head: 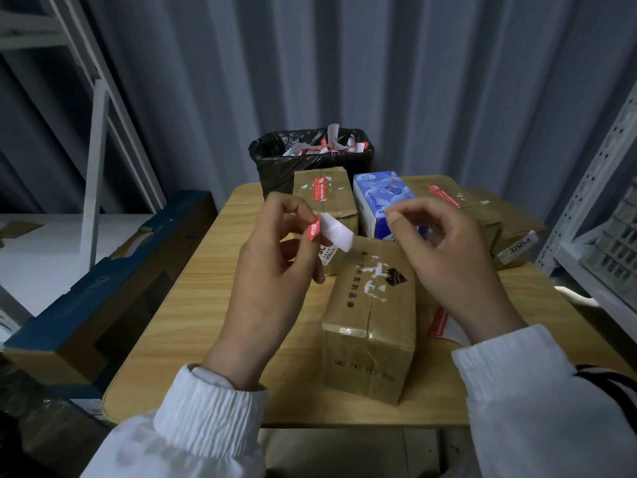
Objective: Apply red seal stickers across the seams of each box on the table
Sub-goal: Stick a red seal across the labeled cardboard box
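My left hand (pixel 272 267) pinches a red seal sticker (pixel 313 230) with its white backing strip (pixel 339 235) hanging off to the right. My right hand (pixel 444 257) hovers beside it with fingers curled and thumb and forefinger nearly touching; nothing shows in them. Under both hands stands a brown cardboard box (pixel 372 315) with a taped seam along its top. Behind it, another brown box (pixel 325 194) carries a red sticker (pixel 319 189). A third box (pixel 458 201) at the back right also has a red sticker (pixel 443 194).
A blue tissue pack (pixel 382 198) stands between the rear boxes. A black-lined bin (pixel 310 157) full of white and red strips sits behind the wooden table (pixel 193 322). More red stickers (pixel 438 320) lie by my right wrist. Metal shelving (pixel 599 208) stands right, a flat carton (pixel 103 288) left.
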